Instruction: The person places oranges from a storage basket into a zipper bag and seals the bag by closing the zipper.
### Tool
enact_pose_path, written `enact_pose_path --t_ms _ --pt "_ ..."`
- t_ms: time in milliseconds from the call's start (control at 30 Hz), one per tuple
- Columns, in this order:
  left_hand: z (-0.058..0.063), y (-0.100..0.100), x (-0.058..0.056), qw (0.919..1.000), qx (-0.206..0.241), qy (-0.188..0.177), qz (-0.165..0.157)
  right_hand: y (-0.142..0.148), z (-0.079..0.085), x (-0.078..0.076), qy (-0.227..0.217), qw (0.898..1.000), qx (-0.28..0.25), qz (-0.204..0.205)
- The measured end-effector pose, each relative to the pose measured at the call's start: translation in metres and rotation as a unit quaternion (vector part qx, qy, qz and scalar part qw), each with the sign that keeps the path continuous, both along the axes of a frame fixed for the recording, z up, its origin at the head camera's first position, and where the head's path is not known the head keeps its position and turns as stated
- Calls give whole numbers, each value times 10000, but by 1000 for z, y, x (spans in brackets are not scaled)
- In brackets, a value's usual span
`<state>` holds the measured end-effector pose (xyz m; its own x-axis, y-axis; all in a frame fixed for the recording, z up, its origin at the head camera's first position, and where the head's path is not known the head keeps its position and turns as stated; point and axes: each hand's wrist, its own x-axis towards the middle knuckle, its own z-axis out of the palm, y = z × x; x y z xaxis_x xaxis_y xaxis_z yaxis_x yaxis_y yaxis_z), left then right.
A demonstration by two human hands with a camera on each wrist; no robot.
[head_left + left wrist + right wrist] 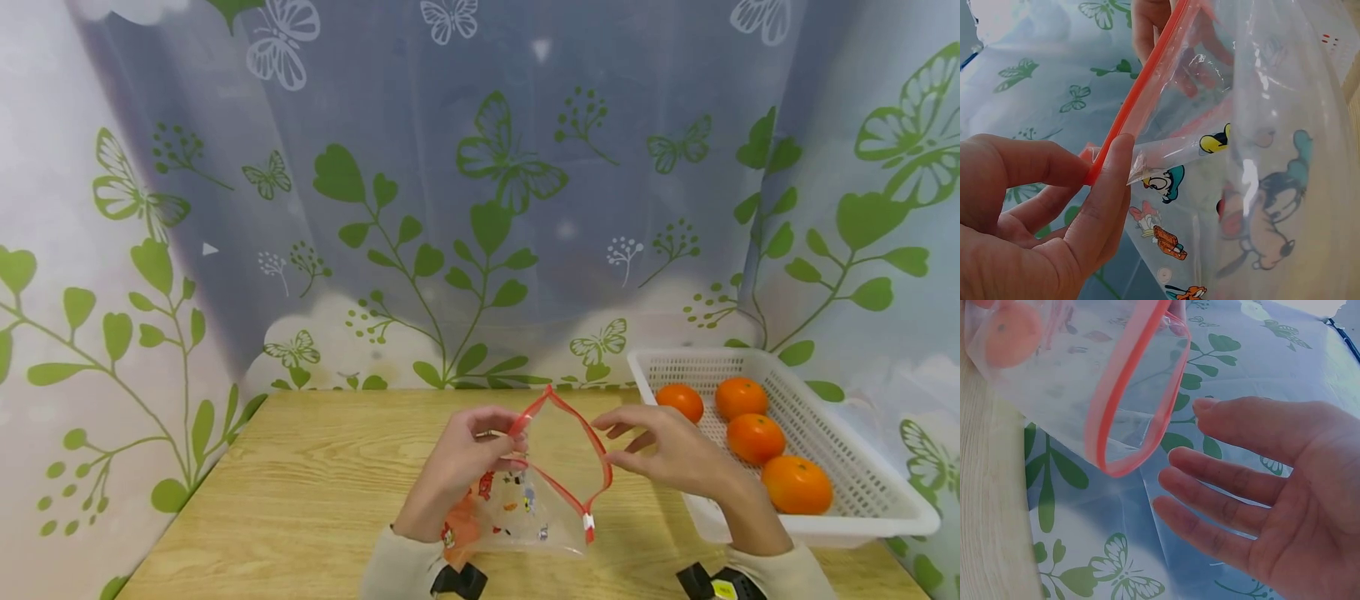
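Note:
A clear zip bag (525,517) printed with cartoon figures has its red-edged mouth spread wide. My left hand (472,446) pinches the left part of that red edge between thumb and fingers; the left wrist view shows the red zip strip (1141,87) in this pinch. A white slider (588,522) sits at the near right corner of the mouth. Round orange fruit (1013,334) shows through the plastic in the right wrist view. To the right of the mouth, my right hand (667,450) is held with its fingers spread and nothing in them, fingertips close to the red edge.
At the right, a white plastic basket (862,467) holds several orange fruits (797,485). The bag is over a light wooden table (315,475). A curtain (420,208) with green leaves and butterflies hangs behind the table and along its sides.

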<state>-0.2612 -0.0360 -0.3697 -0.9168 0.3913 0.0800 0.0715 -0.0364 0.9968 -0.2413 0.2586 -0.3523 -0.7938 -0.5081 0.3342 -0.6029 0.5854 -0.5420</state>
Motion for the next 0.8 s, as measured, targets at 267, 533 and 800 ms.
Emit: enact_pose_path --t_ms 267,533,800 --pt "-2 5 0 9999 0 -67 -77 5 3 0 -21 10000 45 -72" --pt "-1 8 0 9998 -39 -139 -120 11 7 -2 -156 9996 216 -94" --pt "0 5 2 9997 1 -122 -192 27 16 -7 -379 9961 756 -244"
